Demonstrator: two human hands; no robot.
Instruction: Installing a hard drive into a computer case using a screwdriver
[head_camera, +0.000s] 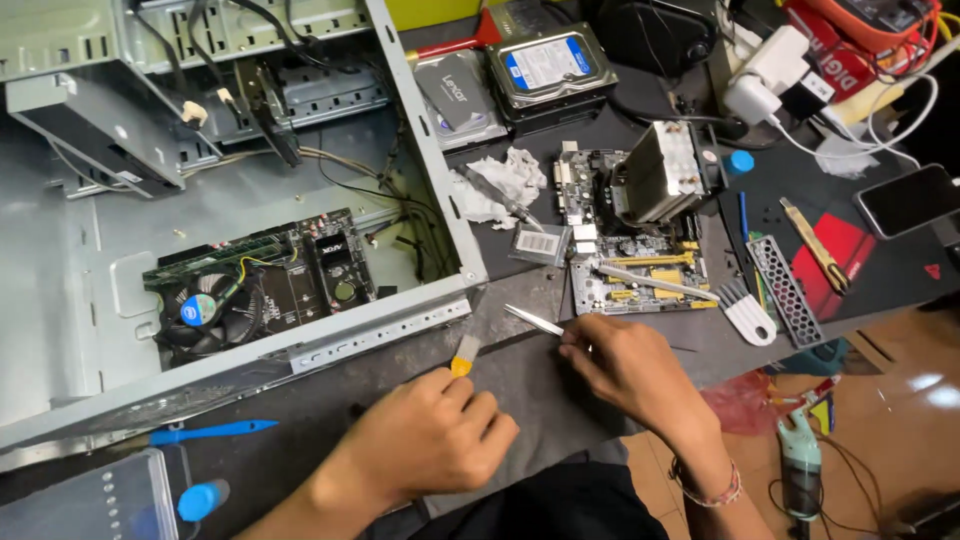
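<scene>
My left hand (430, 435) rests near the front edge of the dark bench, fingers curled around a small tool with a yellow handle and a flat grey tip (463, 355). My right hand (625, 365) lies just right of it and pinches a pair of metal tweezers (532, 320) whose points aim up and left. Right behind the tweezers lies a bare motherboard (635, 270) with a tall silver heatsink (660, 170) on it. An open grey computer case (445, 215) lies on its side at the left, holding a second board with a black fan (205, 312).
Hard drives (548, 65) and a crumpled white tissue (500, 185) lie behind the loose board. A white brush (745, 315), a perforated metal bracket (785, 290), a cutter knife (815, 245) and a phone (908, 200) lie to the right. A blue tool (215, 432) and clear box (85, 500) sit front left.
</scene>
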